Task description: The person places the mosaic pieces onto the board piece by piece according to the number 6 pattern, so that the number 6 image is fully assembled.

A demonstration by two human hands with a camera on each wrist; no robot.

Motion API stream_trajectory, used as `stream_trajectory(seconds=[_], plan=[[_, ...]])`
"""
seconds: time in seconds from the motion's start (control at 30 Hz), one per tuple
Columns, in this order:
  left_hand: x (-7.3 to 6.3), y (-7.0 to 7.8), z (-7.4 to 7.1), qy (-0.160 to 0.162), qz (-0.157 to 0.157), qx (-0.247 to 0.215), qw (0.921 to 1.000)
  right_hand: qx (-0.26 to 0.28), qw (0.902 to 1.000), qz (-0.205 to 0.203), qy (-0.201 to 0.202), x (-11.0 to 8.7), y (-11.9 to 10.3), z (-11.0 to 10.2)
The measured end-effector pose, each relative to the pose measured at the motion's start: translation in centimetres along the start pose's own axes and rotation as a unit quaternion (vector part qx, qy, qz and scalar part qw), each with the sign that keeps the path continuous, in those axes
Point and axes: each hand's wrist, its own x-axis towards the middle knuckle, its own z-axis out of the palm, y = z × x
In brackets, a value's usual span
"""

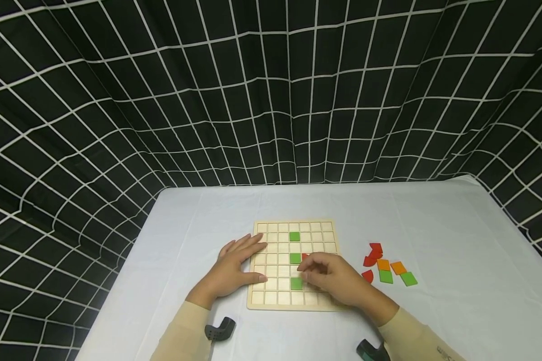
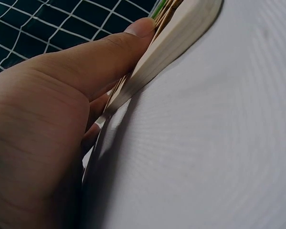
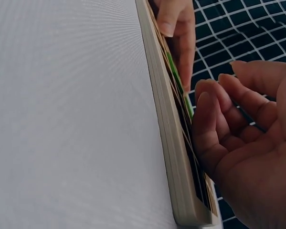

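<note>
Left hand (image 1: 233,268) spread on board (image 1: 283,298); right hand (image 1: 336,277), curled, hides part (grip: can't tell); loose tiles (image 1: 383,264) beside.

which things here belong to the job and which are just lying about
In the job:
- grid board
- left hand, touching the board
- right hand, over it
- green tiles and red piece on it
- probably the loose red, orange and green pieces right of it

Just about:
- white tablecloth
- black gridded backdrop
- black wrist devices, apparently worn
</note>
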Motion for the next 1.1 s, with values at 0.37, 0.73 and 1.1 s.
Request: stream_trajectory(seconds=[0.37,0.73,1.1], plan=[[-0.1,0.4,-0.3,-0.003,-0.004,0.000,1.0000,0.033,0.9991,0.021,0.016,-0.3,-0.3,-1.7],[-0.1,0.4,-0.1,-0.002,-0.002,0.003,1.0000,0.059,0.9951,0.016,0.077,-0.8,-0.2,-4.9],[-0.1,0.5,-0.2,-0.004,-0.004,0.005,1.0000,0.047,0.9943,0.018,0.094,-1.2,-0.7,-6.9]])
